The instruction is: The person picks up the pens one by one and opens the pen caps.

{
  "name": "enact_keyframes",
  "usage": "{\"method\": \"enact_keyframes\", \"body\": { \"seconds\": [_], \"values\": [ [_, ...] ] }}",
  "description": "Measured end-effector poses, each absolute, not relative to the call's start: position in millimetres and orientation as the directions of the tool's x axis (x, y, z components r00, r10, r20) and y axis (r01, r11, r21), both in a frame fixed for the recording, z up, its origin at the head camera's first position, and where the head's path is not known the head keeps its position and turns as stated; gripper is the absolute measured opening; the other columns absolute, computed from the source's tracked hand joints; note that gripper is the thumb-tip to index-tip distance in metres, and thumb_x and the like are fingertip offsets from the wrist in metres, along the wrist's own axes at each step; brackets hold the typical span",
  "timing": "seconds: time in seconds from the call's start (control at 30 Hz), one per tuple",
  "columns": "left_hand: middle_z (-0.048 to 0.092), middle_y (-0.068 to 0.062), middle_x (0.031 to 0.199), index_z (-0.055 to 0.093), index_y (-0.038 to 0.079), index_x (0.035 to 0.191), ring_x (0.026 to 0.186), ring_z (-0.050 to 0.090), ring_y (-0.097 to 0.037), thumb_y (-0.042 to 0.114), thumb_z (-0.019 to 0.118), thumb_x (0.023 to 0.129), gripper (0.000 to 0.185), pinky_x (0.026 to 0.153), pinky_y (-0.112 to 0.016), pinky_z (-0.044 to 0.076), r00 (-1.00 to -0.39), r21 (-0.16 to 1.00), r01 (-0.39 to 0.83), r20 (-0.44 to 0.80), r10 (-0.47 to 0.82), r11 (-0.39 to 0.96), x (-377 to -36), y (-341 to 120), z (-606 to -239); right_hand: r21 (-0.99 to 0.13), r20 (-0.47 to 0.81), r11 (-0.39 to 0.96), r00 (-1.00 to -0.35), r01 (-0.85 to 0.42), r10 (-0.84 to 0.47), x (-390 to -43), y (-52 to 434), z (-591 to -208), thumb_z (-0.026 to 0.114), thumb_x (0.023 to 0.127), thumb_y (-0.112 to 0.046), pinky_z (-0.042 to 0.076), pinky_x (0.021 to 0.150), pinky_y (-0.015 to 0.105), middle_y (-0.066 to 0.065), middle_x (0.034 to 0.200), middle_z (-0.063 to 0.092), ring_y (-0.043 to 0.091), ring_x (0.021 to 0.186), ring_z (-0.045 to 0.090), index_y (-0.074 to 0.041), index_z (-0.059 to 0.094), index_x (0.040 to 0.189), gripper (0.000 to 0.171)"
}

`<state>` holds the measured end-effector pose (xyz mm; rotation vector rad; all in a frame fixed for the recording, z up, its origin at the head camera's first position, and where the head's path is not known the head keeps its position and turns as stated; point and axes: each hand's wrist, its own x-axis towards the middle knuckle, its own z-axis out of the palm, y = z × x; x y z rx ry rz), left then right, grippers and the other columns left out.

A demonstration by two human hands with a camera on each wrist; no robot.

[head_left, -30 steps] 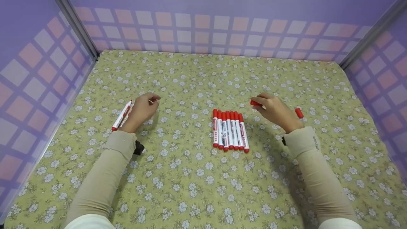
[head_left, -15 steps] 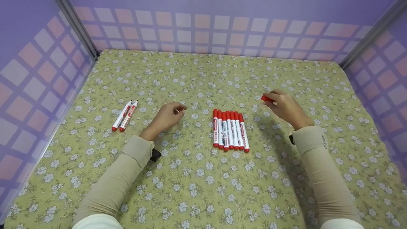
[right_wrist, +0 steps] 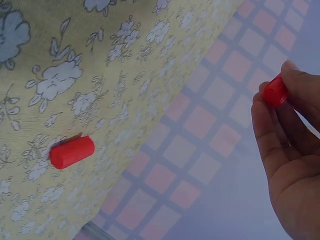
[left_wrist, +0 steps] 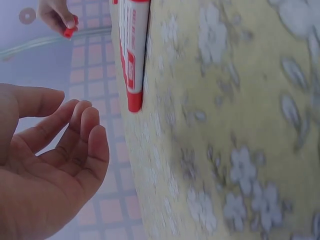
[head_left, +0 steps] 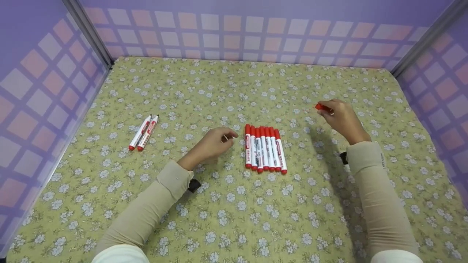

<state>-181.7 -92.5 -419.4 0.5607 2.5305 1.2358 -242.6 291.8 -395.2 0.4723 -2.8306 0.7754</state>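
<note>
The right hand (head_left: 342, 117) pinches a red cap (head_left: 321, 107), while the left hand (head_left: 214, 144), loosely open and empty, should approach the marker row (head_left: 265, 149) gently.

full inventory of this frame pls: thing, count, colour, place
markers in a row: 7, white barrels with red caps, side by side mid-cloth, just right of the left hand
uncapped markers: 2, white with red ends, lying together at left of the cloth
held cap: 1, red, pinched in the right hand's fingertips
loose cap: 1, red, lying on the cloth, seen in the right wrist view
cloth: 1, yellow-green with white flowers, covers the table
walls: purple with a pink-white grid, on three sides
left hand: empty, fingers loosely curled, beside the row
right hand: raised at right, holds the cap
</note>
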Motion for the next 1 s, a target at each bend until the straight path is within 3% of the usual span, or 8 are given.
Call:
{"method": "enact_keyframes", "body": {
  "seconds": [0.33,0.53,0.6,0.7,0.77,0.83,1.0],
  "values": [
    [0.063,-0.008,0.106,0.064,0.005,0.12,0.092,0.058,-0.017,0.014,0.052,0.098,0.027,0.073,-0.029,0.048,-0.845,0.805,0.226,-0.118,0.521,0.548,-168.9,-64.4,-422.9,-0.551,0.173,0.805,-0.974,-0.22,-0.148,-244.4,314.6,-397.2,0.06,0.094,-0.008,0.05,0.083,0.051,0.025,0.111,0.059,0.039,0.102,0.061,0.005,0.06,0.126,0.034],
    [0.063,-0.007,0.107,0.064,0.005,0.12,0.093,0.058,-0.017,0.014,0.052,0.098,0.027,0.074,-0.03,0.049,-0.803,0.8,0.256,-0.137,0.58,0.543,-161.4,-53.8,-421.5,-0.589,0.128,0.795,-0.988,-0.143,-0.083,-245.0,329.2,-397.9,0.059,0.096,-0.013,0.048,0.085,0.053,0.028,0.114,0.057,0.041,0.104,0.058,0.006,0.059,0.127,0.036],
    [0.064,-0.007,0.106,0.064,0.005,0.121,0.086,0.058,-0.015,0.015,0.051,0.099,0.028,0.07,-0.029,0.048,-0.79,0.797,0.263,-0.145,0.595,0.544,-159.1,-51.2,-420.8,-0.588,0.115,0.8,-0.991,-0.119,-0.064,-244.9,334.6,-398.5,0.059,0.096,-0.016,0.051,0.083,0.045,0.029,0.115,0.059,0.04,0.101,0.059,0.005,0.059,0.127,0.038],
    [0.065,-0.007,0.102,0.065,0.005,0.12,0.075,0.055,-0.013,0.015,0.051,0.099,0.027,0.064,-0.027,0.046,-0.777,0.793,0.269,-0.157,0.61,0.547,-156.7,-47.3,-421.8,-0.585,0.111,0.806,-0.993,-0.096,-0.039,-245.9,343.4,-401.2,0.061,0.095,-0.019,0.052,0.073,0.025,0.03,0.114,0.062,0.017,0.084,0.065,0.004,0.061,0.126,0.039],
    [0.066,-0.007,0.101,0.066,0.005,0.118,0.073,0.054,-0.011,0.014,0.052,0.098,0.026,0.063,-0.025,0.045,-0.771,0.789,0.276,-0.159,0.617,0.549,-155.7,-44.4,-422.8,-0.594,0.093,0.802,-0.996,-0.069,-0.016,-246.0,349.1,-402.8,0.062,0.094,-0.022,0.045,0.065,0.014,0.03,0.113,0.063,0.002,0.075,0.061,0.004,0.061,0.126,0.041],
    [0.067,-0.008,0.102,0.066,0.004,0.117,0.076,0.055,-0.011,0.012,0.053,0.097,0.026,0.065,-0.025,0.045,-0.763,0.784,0.292,-0.154,0.627,0.548,-154.9,-42.2,-424.0,-0.598,0.073,0.8,-0.997,-0.039,0.006,-246.3,354.4,-404.6,0.062,0.094,-0.022,0.042,0.062,0.011,0.029,0.113,0.064,-0.011,0.07,0.052,0.003,0.061,0.126,0.041],
    [0.068,-0.01,0.103,0.067,0.003,0.116,0.081,0.057,-0.014,0.01,0.055,0.096,0.025,0.069,-0.025,0.047,-0.748,0.769,0.332,-0.138,0.649,0.546,-153.2,-39.3,-426.1,-0.599,0.011,0.8,-0.998,0.041,0.059,-246.9,364.3,-409.6,0.06,0.096,-0.023,0.044,0.062,0.014,0.03,0.114,0.063,-0.002,0.074,0.059,0.003,0.06,0.128,0.041]
  ]
}}
